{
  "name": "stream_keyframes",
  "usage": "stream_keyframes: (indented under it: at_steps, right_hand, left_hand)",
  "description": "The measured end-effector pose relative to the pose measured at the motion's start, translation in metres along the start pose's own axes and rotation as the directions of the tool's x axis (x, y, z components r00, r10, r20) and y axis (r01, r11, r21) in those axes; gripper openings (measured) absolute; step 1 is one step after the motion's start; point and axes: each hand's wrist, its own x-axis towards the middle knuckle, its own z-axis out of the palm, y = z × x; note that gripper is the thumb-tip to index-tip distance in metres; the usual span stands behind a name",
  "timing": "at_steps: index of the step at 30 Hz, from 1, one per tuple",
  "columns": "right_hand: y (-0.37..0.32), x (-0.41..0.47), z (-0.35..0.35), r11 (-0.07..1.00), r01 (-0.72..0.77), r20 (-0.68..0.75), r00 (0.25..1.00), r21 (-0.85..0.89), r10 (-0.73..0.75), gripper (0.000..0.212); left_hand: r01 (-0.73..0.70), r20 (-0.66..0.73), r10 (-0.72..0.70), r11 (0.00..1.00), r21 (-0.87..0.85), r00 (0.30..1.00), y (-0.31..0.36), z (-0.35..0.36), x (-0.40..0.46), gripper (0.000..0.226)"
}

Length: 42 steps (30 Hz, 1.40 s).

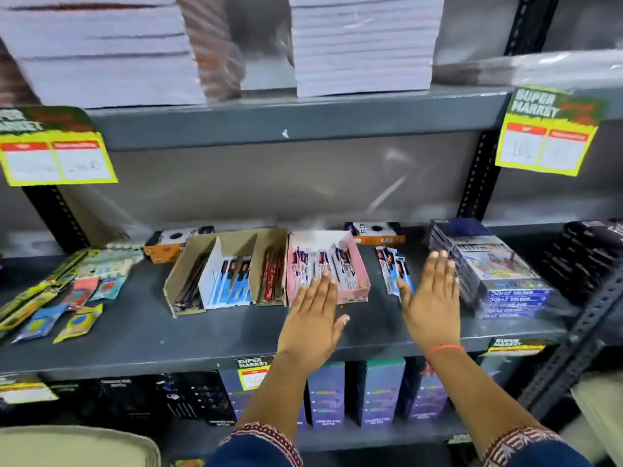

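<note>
Over shelf (135,332): left hand (312,318) flat, maybe touching box (354,293); right hand (433,305) flat.

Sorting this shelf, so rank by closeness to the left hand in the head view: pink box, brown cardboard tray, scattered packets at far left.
1. Pink box, at the left hand fingertips.
2. Brown cardboard tray, just left of that box.
3. Scattered packets, far left on the shelf.
</note>
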Motion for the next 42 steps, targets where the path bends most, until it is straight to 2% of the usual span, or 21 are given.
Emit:
stream_keyframes:
  at_steps: [1,3,4,6,8,11,15,18,20,22,24,26,29,30,31,33,35,38,42]
  right_hand:
    - [0.006,0.004,0.004,0.996,-0.087,0.065,0.994,0.035,0.085,0.074]
    - [0.018,0.012,0.011,0.987,-0.149,0.161,0.977,0.062,0.137,0.070]
    - [0.024,0.017,0.015,0.980,-0.176,0.195,0.968,0.089,0.156,0.069]
    - [0.030,0.024,0.022,0.964,-0.211,0.237,0.957,0.163,0.170,0.066]
    - [0.036,0.034,0.028,0.958,-0.245,0.303,0.934,0.152,0.191,0.063]
    - [0.042,0.049,0.038,0.971,-0.235,0.387,0.900,0.041,0.202,0.059]
    - [0.039,0.062,0.053,0.966,-0.257,0.408,0.879,-0.029,0.246,0.049]
    - [0.034,0.073,0.058,0.906,-0.413,0.445,0.831,0.090,0.335,0.037]
    - [0.034,0.080,0.063,0.841,-0.516,0.479,0.787,0.165,0.389,0.034]
    - [0.036,0.085,0.065,0.804,-0.563,0.509,0.758,0.194,0.408,0.030]
    - [0.040,0.088,0.061,0.787,-0.579,0.541,0.740,0.212,0.399,0.018]
    - [0.047,0.093,0.060,0.750,-0.602,0.552,0.737,0.274,0.390,0.010]
    - [0.059,0.093,0.060,0.598,-0.661,0.565,0.732,0.454,0.381,0.008]
    - [0.063,0.092,0.060,0.510,-0.684,0.585,0.722,0.521,0.370,0.009]
    - [0.065,0.091,0.059,0.412,-0.704,0.606,0.709,0.579,0.361,0.019]
    - [0.063,0.085,0.051,0.247,-0.724,0.653,0.688,0.644,0.316,0.024]
    - [0.055,0.079,0.041,0.147,-0.749,0.697,0.658,0.646,0.285,0.021]
    - [0.038,0.062,0.029,-0.033,-0.767,0.761,0.628,0.641,0.163,0.021]
    - [0.011,0.032,0.013,-0.120,-0.804,0.812,0.581,0.583,0.051,0.023]
  left_hand:
    - [-0.046,-0.048,0.046,0.999,-0.002,0.998,-0.002,0.009,0.003,0.080]
    - [-0.134,0.046,0.136,0.990,-0.048,0.990,0.002,0.025,0.006,0.098]
    - [-0.123,0.142,0.133,0.989,-0.078,0.981,0.003,0.030,0.009,0.101]
    - [-0.129,0.161,0.143,0.987,-0.095,0.977,0.001,0.041,0.013,0.089]
    - [-0.137,0.152,0.149,0.987,-0.089,0.977,0.001,0.048,0.016,0.075]
    - [-0.174,0.184,0.181,0.983,-0.049,0.966,-0.002,0.057,0.018,0.078]
    - [-0.203,0.205,0.216,0.976,-0.084,0.955,0.001,0.056,0.018,0.071]
    - [-0.175,0.236,0.201,0.976,-0.126,0.951,0.001,0.062,0.018,0.076]
    - [-0.150,0.275,0.187,0.977,-0.148,0.943,0.002,0.059,0.018,0.060]
    - [-0.140,0.235,0.175,0.978,-0.157,0.956,0.000,0.057,0.018,0.055]
    - [-0.113,0.208,0.145,0.981,-0.157,0.967,0.004,0.050,0.017,0.061]
    - [-0.092,0.252,0.140,0.977,-0.193,0.958,0.004,0.051,0.017,0.063]
    - [-0.075,0.251,0.121,0.980,-0.186,0.960,0.005,0.053,0.014,0.063]
    - [-0.075,0.252,0.114,0.985,-0.158,0.961,0.006,0.054,0.015,0.059]
    - [-0.064,0.240,0.101,0.985,-0.160,0.965,0.005,0.055,0.014,0.058]
    - [-0.070,0.268,0.111,0.985,-0.160,0.957,0.005,0.056,0.013,0.065]
    - [-0.067,0.239,0.107,0.983,-0.173,0.965,0.006,0.053,0.013,0.068]
    - [-0.062,0.263,0.090,0.992,-0.112,0.960,0.005,0.055,0.012,0.055]
    - [-0.098,0.235,0.118,0.991,-0.092,0.965,0.003,0.054,0.012,0.049]
